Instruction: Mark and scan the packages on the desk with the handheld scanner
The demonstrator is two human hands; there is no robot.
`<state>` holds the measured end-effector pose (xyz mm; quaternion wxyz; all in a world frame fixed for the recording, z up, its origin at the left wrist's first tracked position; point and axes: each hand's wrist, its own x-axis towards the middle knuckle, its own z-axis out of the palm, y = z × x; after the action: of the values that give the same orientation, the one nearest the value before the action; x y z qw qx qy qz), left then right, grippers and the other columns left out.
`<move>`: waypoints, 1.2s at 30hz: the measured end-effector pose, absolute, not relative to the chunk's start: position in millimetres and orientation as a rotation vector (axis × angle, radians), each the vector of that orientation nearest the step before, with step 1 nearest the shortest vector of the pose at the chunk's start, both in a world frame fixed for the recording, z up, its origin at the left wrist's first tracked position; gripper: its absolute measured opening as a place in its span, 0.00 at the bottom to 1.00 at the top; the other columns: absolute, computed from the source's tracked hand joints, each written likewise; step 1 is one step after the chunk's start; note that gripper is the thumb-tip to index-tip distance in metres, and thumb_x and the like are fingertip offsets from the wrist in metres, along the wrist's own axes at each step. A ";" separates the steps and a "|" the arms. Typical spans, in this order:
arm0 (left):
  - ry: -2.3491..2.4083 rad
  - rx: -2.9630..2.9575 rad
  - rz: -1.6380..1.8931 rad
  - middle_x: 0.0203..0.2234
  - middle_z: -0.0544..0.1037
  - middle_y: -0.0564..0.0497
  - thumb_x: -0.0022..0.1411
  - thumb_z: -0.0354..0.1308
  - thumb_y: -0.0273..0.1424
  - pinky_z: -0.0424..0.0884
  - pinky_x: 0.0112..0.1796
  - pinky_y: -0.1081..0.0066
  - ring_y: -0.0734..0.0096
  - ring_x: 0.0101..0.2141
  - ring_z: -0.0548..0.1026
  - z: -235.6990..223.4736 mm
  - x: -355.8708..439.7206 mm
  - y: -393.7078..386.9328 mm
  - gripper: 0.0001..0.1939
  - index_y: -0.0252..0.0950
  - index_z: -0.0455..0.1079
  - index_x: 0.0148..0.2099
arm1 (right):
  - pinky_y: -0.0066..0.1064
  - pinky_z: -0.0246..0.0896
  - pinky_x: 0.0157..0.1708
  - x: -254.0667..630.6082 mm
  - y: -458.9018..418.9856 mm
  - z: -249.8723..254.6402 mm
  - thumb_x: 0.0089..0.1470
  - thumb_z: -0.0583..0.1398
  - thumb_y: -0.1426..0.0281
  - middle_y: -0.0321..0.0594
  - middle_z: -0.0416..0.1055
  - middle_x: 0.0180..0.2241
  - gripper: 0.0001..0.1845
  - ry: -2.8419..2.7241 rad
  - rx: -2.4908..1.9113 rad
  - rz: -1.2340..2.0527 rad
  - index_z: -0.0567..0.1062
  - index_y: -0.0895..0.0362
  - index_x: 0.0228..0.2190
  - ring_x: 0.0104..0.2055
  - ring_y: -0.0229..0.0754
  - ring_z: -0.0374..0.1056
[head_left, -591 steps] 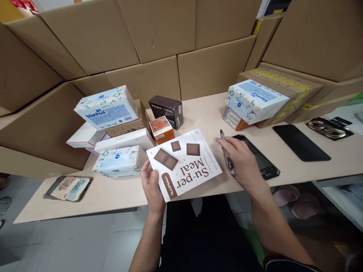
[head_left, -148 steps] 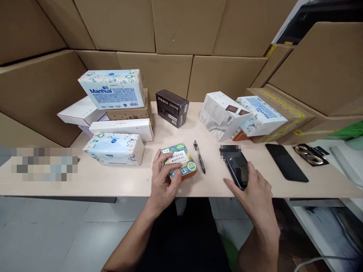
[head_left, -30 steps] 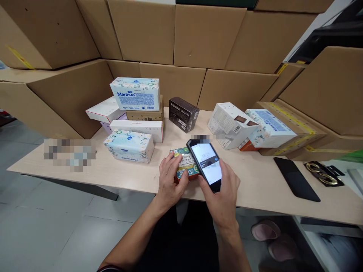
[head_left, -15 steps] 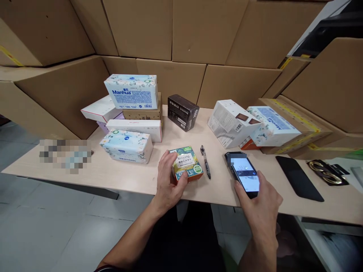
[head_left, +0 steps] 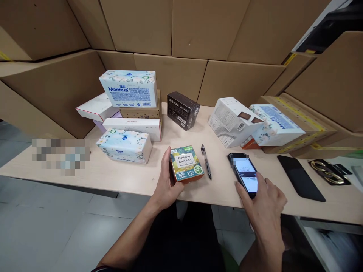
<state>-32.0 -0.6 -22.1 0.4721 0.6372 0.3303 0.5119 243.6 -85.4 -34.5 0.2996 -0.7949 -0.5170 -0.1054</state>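
My left hand (head_left: 167, 185) is around the near left corner of a small green and orange Binking biscuit box (head_left: 185, 163). Its fingers lie along the box's left side and the thumb presses at the front edge, so the printed top shows fully. A black pen (head_left: 206, 161) lies just right of the box. My right hand (head_left: 262, 198) grips the lower end of a smartphone (head_left: 246, 173) with a lit screen, thumb on the left edge and fingers on the right. The phone rests on the table, tilted toward the upper left.
Tissue packs (head_left: 123, 146) and white boxes are stacked on the left, beside a blurred patch. A dark box (head_left: 183, 110) stands at the back. To the right are a white box (head_left: 235, 122), another tissue pack (head_left: 275, 122), a black slab (head_left: 300, 177) and gold rings (head_left: 329, 172). Cardboard walls (head_left: 198, 30) enclose the table.
My left fingers have slid off the box's top to its left side, and the thumb has dropped to the front edge. My right hand keeps its hold on the phone. The view shifts slightly.
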 end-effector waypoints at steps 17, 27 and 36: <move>0.935 1.586 1.560 0.65 0.65 0.42 0.61 0.66 0.44 0.72 0.56 0.62 0.58 0.59 0.71 -18.3 -23.9 -2.7 0.45 0.49 0.47 0.72 | 0.57 0.62 0.56 109.7 -50.2 -6.9 0.58 0.65 0.67 0.49 0.63 0.64 0.34 -1.979 -1.451 -0.572 0.62 0.51 0.63 0.66 0.62 0.52; 1.051 1.596 1.558 0.66 0.63 0.40 0.65 0.59 0.45 0.60 0.62 0.49 0.51 0.66 0.62 -26.0 -32.8 -4.9 0.40 0.46 0.47 0.73 | 0.47 0.63 0.45 174.7 4.4 58.4 0.48 0.66 0.46 0.51 0.75 0.45 0.41 -1.728 -1.696 -0.423 0.68 0.59 0.54 0.46 0.55 0.64; 1.083 1.578 1.525 0.59 0.69 0.42 0.66 0.59 0.34 0.63 0.60 0.53 0.58 0.62 0.66 -27.6 -32.0 -5.2 0.34 0.46 0.52 0.70 | 0.52 0.63 0.49 206.8 84.8 46.3 0.48 0.65 0.52 0.65 0.64 0.56 0.53 -1.572 -1.923 -0.046 0.51 0.64 0.65 0.56 0.63 0.65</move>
<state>-32.0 -5.2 -27.6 0.3402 0.6062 0.4163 0.5861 206.8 84.8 46.3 0.3225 -0.7327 -0.5990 -0.0175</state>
